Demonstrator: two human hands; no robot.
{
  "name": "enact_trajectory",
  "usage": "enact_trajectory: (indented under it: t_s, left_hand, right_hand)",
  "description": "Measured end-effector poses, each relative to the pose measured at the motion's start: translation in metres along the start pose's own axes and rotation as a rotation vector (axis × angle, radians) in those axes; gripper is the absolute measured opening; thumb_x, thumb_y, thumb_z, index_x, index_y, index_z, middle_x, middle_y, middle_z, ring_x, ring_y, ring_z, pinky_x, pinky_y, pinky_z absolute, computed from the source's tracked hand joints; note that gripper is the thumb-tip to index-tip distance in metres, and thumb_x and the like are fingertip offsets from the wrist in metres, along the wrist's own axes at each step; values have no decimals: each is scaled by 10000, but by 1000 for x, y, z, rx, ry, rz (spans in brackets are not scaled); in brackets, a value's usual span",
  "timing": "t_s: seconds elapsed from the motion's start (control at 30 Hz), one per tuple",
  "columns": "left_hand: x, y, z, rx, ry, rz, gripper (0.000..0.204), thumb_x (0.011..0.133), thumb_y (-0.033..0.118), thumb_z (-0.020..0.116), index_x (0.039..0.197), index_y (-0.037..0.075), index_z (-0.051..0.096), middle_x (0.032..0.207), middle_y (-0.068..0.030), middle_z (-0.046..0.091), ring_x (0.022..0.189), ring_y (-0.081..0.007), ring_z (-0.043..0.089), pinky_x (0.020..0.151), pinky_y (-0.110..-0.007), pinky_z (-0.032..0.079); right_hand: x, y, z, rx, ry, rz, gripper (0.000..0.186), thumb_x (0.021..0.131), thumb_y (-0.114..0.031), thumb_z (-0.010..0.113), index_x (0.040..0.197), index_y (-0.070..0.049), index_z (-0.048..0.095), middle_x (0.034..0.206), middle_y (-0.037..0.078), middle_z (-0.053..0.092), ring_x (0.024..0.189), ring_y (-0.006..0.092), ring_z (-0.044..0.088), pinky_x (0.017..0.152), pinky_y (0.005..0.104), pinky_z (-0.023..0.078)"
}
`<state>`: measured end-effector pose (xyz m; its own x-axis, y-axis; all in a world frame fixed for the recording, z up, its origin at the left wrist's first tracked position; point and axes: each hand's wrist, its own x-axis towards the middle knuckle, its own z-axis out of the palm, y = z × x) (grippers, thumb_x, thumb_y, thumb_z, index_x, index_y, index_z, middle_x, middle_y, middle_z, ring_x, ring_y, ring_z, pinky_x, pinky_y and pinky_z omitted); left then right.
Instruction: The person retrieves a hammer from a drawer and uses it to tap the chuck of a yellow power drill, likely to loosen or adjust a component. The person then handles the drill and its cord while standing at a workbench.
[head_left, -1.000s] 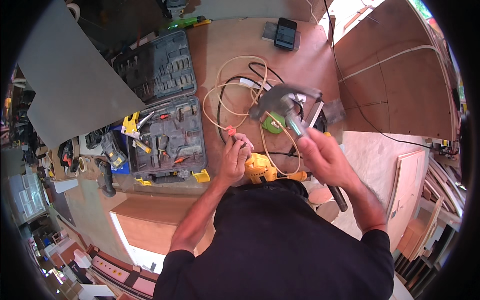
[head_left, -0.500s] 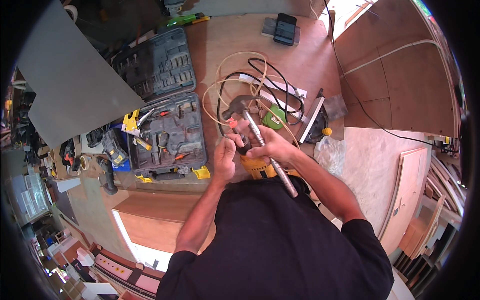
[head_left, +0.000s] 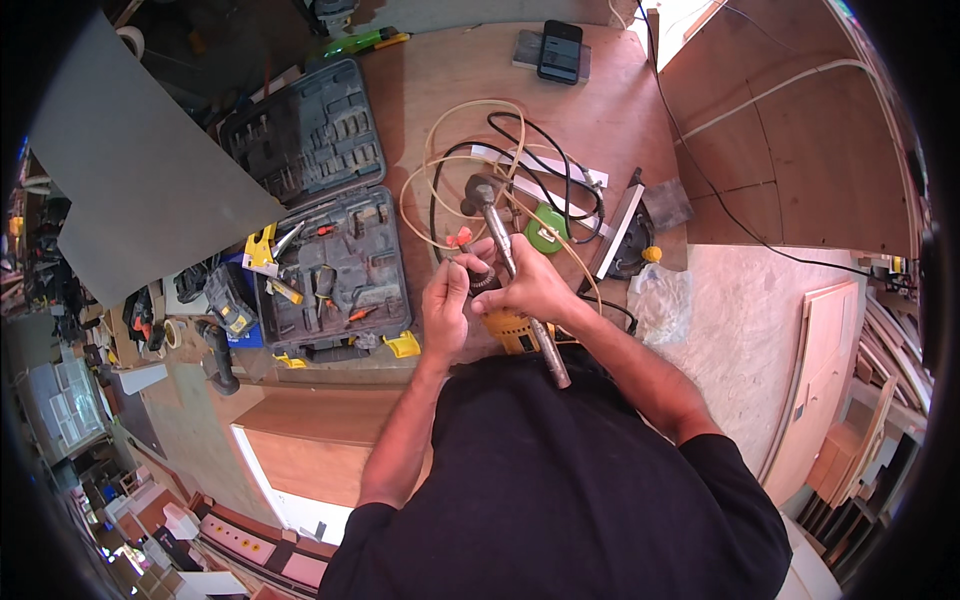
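My right hand [head_left: 535, 290] is closed around the metal shaft of a claw hammer [head_left: 548, 352], whose dark head points away from me. My left hand [head_left: 447, 308] is closed in a pinch beside it, the fingers of both hands nearly meeting. What the left fingers hold is too small to make out. A small orange-red piece [head_left: 459, 237] shows just beyond the fingertips; I cannot tell whether it is held. Beneath the hands, partly hidden, is a yellow power tool [head_left: 510, 333] with a black ribbed collar [head_left: 482, 278], close against my black shirt.
On the left an open tool case [head_left: 385, 250] holds bits and screwdrivers. A pale cord and a black cable [head_left: 437, 215] coil beyond my hands, around a green tape measure [head_left: 545, 230]. A sliding square [head_left: 622, 232], a plastic bag [head_left: 662, 305] and a phone [head_left: 560, 52] lie rightward on the bench.
The hammer has swung more upright in my right hand, its shaft end moving left. The fingers of both hands remain close together. The whole view has shifted slightly.
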<state>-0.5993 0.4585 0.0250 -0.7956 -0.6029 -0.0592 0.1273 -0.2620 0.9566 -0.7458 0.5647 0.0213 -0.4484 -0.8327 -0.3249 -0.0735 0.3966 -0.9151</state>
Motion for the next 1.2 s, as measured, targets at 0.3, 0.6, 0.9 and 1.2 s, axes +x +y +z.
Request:
enact_trajectory:
  t_s: [0.3, 0.6, 0.9, 1.2]
  left_hand:
    - [5, -9, -2, -16, -47, -9, 410, 1167, 342, 524, 1148, 6, 757, 1368, -103, 677, 1252, -199, 623, 1106, -373, 457]
    - [7, -16, -2, 6, -28, -36, 391, 1147, 353, 573, 1138, 19, 775, 1312, -78, 681, 1152, -167, 626, 1029, -346, 471]
    - [10, -7, 2, 212, -22, 60, 361, 1148, 334, 574, 1083, 28, 754, 1210, -78, 692, 1086, -177, 652, 967, -337, 503]
    - [13, -25, 7, 314, 22, 164, 421, 1165, 360, 524, 966, 10, 647, 1056, -93, 634, 979, -209, 652, 905, -368, 529]
  right_hand:
    - [-3, -24, -14, 382, -165, 166, 743, 764, -11, 926, 1410, 20, 561, 1041, 14, 674, 705, 63, 617, 548, 233, 505]
    - [4, 25, 3, 245, -34, 28, 740, 751, -92, 955, 1354, 13, 540, 1010, 35, 660, 698, 96, 636, 548, 261, 522]
    - [-4, -1, -7, 161, -48, 87, 643, 775, -210, 963, 1224, -16, 546, 923, 53, 627, 631, 117, 620, 511, 284, 505]
    - [-46, -71, -93, 207, -57, 227, 278, 1091, -275, 667, 1153, -33, 545, 813, 21, 632, 495, 67, 527, 438, 245, 427]
